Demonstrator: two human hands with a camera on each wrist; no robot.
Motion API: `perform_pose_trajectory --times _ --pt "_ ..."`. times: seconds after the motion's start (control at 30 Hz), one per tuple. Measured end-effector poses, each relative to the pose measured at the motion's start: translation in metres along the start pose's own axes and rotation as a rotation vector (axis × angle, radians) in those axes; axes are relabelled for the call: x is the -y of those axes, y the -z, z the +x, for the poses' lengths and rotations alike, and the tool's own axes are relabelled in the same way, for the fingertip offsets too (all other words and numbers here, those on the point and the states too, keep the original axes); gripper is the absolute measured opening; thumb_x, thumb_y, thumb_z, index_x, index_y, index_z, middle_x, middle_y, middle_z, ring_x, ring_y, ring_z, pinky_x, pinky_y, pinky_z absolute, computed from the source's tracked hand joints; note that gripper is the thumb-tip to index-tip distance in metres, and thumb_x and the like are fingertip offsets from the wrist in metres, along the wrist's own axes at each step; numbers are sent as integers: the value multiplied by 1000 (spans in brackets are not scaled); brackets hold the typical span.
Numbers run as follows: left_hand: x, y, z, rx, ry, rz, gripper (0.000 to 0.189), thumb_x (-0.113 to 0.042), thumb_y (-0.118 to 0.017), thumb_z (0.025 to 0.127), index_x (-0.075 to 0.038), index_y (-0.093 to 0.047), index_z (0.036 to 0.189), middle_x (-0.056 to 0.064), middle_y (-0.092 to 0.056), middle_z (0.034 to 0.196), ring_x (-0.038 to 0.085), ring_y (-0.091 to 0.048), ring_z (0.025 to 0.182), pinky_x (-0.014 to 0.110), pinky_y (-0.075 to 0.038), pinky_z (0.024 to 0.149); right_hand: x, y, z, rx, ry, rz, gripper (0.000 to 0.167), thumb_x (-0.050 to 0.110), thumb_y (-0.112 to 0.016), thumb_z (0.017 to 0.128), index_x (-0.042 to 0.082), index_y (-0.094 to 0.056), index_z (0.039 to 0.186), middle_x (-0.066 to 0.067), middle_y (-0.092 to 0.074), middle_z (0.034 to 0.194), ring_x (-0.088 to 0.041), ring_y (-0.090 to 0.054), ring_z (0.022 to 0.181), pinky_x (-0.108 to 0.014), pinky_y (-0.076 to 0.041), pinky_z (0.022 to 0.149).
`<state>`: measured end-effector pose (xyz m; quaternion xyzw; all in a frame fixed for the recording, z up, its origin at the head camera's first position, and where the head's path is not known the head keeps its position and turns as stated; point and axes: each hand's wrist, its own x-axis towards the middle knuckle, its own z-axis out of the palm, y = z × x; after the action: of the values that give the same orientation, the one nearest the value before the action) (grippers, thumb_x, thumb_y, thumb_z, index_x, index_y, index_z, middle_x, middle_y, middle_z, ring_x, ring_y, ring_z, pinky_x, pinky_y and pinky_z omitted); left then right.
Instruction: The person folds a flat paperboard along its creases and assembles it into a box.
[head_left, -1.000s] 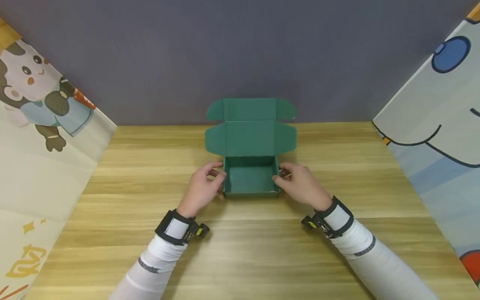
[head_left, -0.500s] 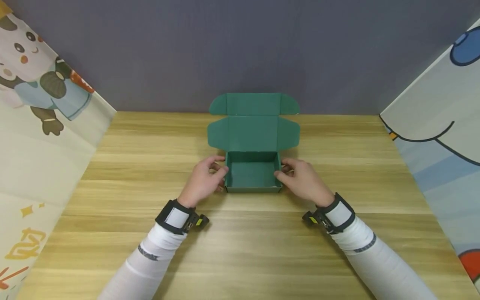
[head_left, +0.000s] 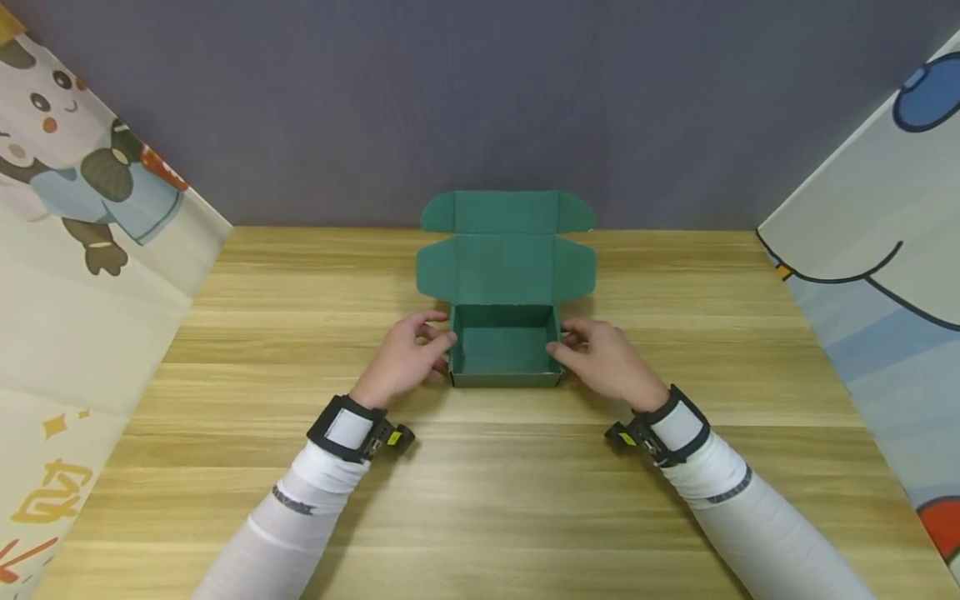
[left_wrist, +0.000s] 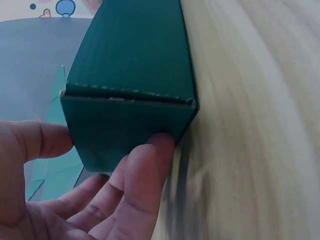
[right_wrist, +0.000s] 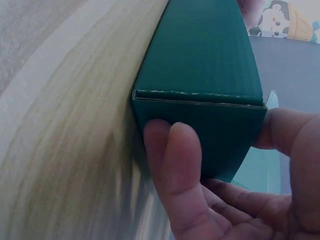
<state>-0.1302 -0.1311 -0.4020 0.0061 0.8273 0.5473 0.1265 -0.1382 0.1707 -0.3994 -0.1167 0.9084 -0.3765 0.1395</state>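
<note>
A green cardboard box (head_left: pixel 504 350) sits on the wooden table with its lid (head_left: pixel 505 268) raised at the back and the side flaps spread. Nothing lies inside it. My left hand (head_left: pixel 405 357) holds the box's left end, thumb at the top rim and curled fingers against the outer wall. At the opposite end my right hand (head_left: pixel 609 363) grips likewise, its thumb over the rim. In the left wrist view, fingertips (left_wrist: pixel 142 162) press low on the end panel. The right wrist view shows fingers (right_wrist: pixel 182 155) against the other end panel, near the tabletop.
The wooden table (head_left: pixel 480 500) extends all round the box. Behind it rises a dark grey wall (head_left: pixel 480 100), close to the raised lid. Panels with cartoon prints (head_left: pixel 105 167) stand along the left and right sides. Each wrist wears a black strap with a small camera.
The head view has tilted and shifted slightly. Both hands keep their places at the ends of the box, and the lid stays raised.
</note>
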Motion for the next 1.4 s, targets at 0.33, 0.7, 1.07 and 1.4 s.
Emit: perform_pose_trajectory --times 0.33,0.7,1.07,1.4 --pt "-20 21 31 -191 -98 -166 55 -30 -67 92 -1 -48 135 14 -59 111 39 -66 97 48 -57 81 1 2 -3 16 -28 39 61 42 -60 94 4 -46 140 -13 -67 116 -19 -69 66 -29 -56 61" --pt "-26 22 49 -218 -101 -297 28 -12 -62 95 0 -60 119 11 -63 99 17 -64 77 48 -57 79 -12 17 6 -34 -11 80 75 53 -59 91 2 -40 144 -18 -65 119 -20 -71 71 -35 -59 69" --pt "-27 24 51 -200 -101 -333 28 -11 -62 94 0 -60 120 14 -63 104 19 -65 81 45 -57 79 -9 55 34 -270 42 243 68 42 -60 94 4 -38 146 -20 -57 129 -29 -71 87 -40 -59 76" --pt "-34 22 49 -281 -119 -215 25 -11 -66 92 -1 -65 114 11 -63 101 18 -62 86 39 -58 80 0 54 46 -377 125 189 27 18 -63 94 -1 -63 115 -19 -67 90 -29 -68 64 -27 -57 57"
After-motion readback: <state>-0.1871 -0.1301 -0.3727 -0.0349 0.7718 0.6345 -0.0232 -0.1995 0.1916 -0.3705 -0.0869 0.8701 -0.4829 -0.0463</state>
